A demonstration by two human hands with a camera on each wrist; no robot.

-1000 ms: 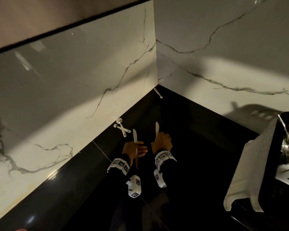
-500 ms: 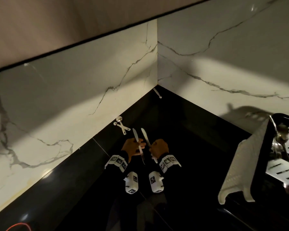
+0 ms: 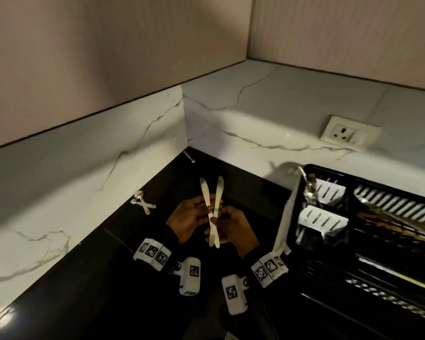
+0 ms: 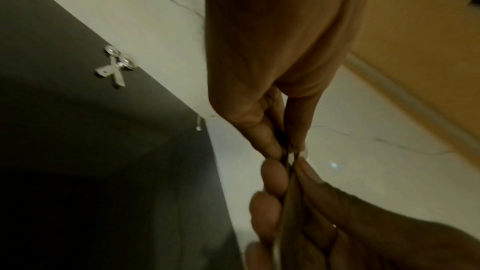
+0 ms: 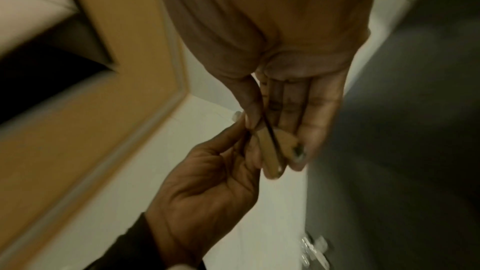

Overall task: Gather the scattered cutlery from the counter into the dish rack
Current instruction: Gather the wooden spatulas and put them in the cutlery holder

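Two pale wooden knives (image 3: 205, 192) (image 3: 219, 191) cross like an X above the black counter (image 3: 108, 278), blades pointing up. My left hand (image 3: 205, 209) pinches them near the crossing, thumb against fingers, as the left wrist view (image 4: 289, 151) confirms. From the right, my right hand (image 3: 219, 222) grips the handles, its thumb pressed on them (image 5: 270, 141). The black dish rack (image 3: 368, 179) stands to the right, with white slotted cutlery holders (image 3: 324, 219) at its near end. Two metal spoons (image 3: 142, 203) lie crossed at the left wall.
A small metal utensil (image 3: 189, 157) lies in the corner where the marble walls meet. A white slatted panel (image 3: 286, 217) leans on the rack's left side. A wall socket (image 3: 346, 133) sits above the rack. Some cutlery stands in the rack's far holder (image 3: 309, 190).
Each hand held one knife apart; now they have come together, with the knives crossed and raised. The view has swung right, showing more of the rack.
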